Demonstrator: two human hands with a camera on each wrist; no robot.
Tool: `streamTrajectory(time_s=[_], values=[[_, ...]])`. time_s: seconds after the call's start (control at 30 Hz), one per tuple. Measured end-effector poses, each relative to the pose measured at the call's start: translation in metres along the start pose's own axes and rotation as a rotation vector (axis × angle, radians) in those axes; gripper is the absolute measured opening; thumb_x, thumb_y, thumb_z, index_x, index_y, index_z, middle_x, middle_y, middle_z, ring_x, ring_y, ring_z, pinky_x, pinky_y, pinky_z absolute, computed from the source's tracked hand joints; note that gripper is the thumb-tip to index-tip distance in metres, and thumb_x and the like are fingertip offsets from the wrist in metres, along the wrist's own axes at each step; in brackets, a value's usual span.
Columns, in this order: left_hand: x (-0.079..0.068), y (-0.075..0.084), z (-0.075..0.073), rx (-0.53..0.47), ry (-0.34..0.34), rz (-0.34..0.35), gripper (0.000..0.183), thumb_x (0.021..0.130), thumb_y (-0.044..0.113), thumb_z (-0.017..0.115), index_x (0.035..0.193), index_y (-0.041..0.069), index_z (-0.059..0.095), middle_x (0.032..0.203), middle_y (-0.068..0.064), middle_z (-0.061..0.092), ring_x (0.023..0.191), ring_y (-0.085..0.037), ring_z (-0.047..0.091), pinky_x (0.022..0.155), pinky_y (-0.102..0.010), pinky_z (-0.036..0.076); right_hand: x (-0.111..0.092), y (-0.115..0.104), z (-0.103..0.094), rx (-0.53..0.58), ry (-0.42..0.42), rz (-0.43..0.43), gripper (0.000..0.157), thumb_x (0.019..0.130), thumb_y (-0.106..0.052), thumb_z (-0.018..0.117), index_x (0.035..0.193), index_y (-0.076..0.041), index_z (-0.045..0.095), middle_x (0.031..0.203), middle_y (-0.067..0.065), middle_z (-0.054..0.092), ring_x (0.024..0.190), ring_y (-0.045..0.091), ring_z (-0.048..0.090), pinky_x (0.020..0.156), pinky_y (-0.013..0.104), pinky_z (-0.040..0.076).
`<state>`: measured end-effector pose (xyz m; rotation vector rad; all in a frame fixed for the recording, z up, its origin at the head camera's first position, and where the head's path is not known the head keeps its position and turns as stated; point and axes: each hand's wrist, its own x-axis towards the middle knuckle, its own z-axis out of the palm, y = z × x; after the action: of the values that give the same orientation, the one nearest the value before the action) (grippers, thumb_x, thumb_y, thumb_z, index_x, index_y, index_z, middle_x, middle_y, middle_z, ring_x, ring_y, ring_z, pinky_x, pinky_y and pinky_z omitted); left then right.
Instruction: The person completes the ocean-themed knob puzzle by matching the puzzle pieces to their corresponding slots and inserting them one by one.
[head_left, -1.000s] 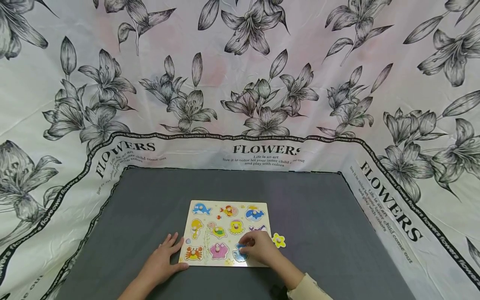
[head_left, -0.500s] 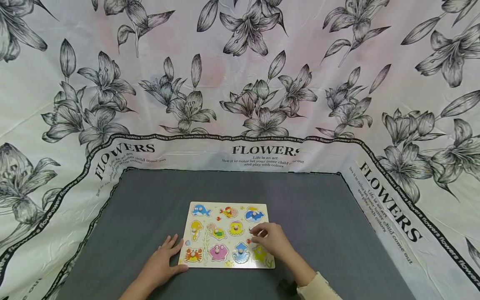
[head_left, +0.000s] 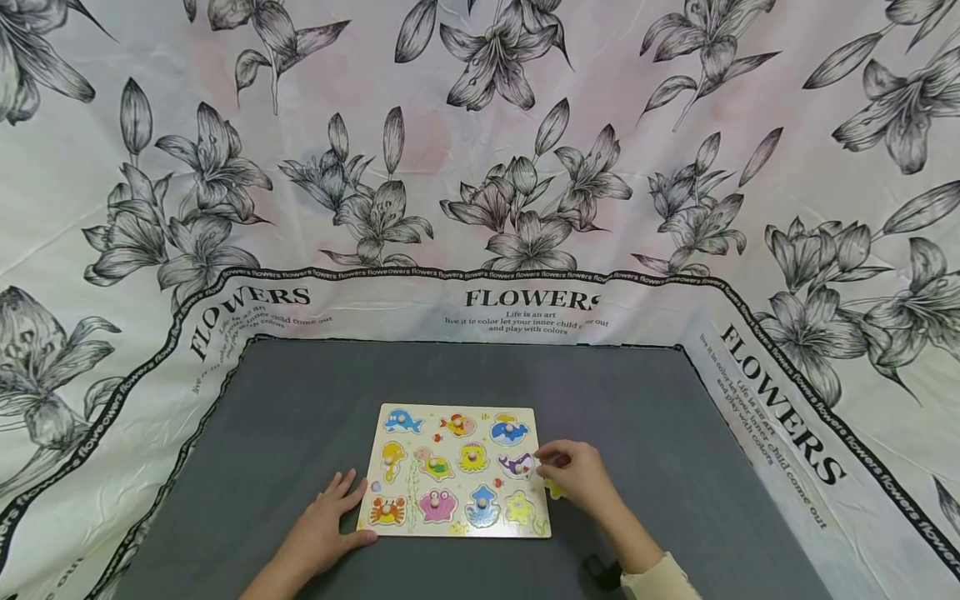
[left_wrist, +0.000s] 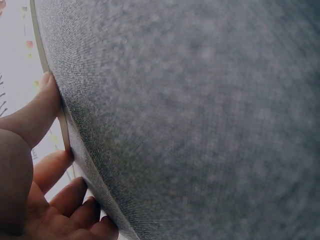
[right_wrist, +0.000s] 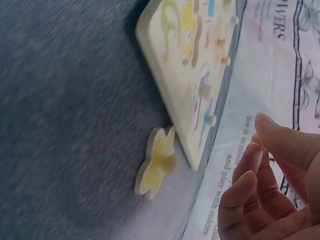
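A cream wooden peg puzzle board (head_left: 457, 490) lies on the grey cloth, filled with knobbed sea-animal pieces. My left hand (head_left: 324, 521) rests at its lower left corner, index finger by the left edge and thumb by the front edge; the left wrist view shows the thumb (left_wrist: 46, 100) against that edge. Off the board's right side lies a loose yellow star-shaped piece (right_wrist: 157, 162) with a round knob, partly covered by my right hand (head_left: 581, 477) in the head view. In the right wrist view the right fingers are loosely bent, hold nothing and stay apart from the piece.
A pale yellow-green star shape (head_left: 519, 507) shows at the board's lower right, without a knob. Dark grey cloth (head_left: 315, 400) surrounds the board. Behind it hangs a white fabric (head_left: 420, 225) printed with lilies. A small black object (head_left: 602, 573) sits by the right sleeve.
My right hand has left the blue piece in the board's front row and moved right, past the board's edge to the loose star piece. The left hand has stayed put.
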<state>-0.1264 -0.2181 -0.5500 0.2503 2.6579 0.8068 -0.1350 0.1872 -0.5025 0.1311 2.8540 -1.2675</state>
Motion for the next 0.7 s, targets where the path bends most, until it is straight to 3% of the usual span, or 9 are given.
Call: streamTrajectory(time_s=[0.7], values=[[-0.001,0.004,-0.001,0.005,0.006,-0.001,0.097,0.070,0.057,0.084,0.149,0.009,0.052,0.161,-0.021,0.036,0.151,-0.046,0.024,0.116,-0.067,0.027,-0.003,0.044,-0.007,-0.065,-0.038,0.060,0.021,0.074,0.002,0.085,0.090,-0.010,0.079,0.080,-0.002,0.071,0.065,0.011,0.055,0.053,0.022,0.044]])
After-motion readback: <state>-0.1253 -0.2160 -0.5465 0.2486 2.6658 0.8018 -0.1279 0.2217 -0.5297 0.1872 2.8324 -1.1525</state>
